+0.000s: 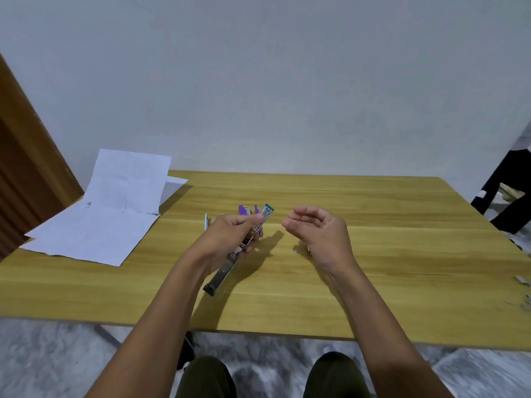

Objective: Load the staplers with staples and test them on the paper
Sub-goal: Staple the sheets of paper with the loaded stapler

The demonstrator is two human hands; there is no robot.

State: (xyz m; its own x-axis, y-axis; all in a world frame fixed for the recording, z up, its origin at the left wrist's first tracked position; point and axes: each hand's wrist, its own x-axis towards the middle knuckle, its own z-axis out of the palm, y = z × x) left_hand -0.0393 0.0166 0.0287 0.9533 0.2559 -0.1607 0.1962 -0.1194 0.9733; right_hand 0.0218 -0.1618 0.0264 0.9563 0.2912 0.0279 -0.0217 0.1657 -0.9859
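Holding: left hand (230,234) is wrapped around the mid-body of the stapler (223,272), just left of frame centre and lifted off the table. Fingers are curled over the top and the thumb reaches up by the teal end. It looks hinged open, with the bare metal rail sticking out toward lower centre.

Right hand (317,229) hovers just right of it with fingers loosely curled. Nothing visible in it, though the palm side is partly hidden.

A purple stapler (244,209) sits just behind the left hand, mostly hidden. The pale blue item (205,222) beside it is too small to identify.

Handling, my read:
- The stapler is rigid metal and plastic, light enough for one hand.
- The rail is smooth and likely slippery, and the hinge is probably sprung, so it could snap shut.
- Grip the plastic body near the hinge and keep fingers out of the channel and off the front.
- Staple strips are brittle, so pinch them by the sides.

Paper (94,225) is a few loose, floppy sheets at the left end of the table, one curling up against the wall (287,81).

The table (373,268) is flat wood-grain laminate, with small scraps (520,280) at its right edge. There's a brown door (26,168) at far left, a dark frame (505,202) at far right and grey marbled floor (43,354) along the bottom.
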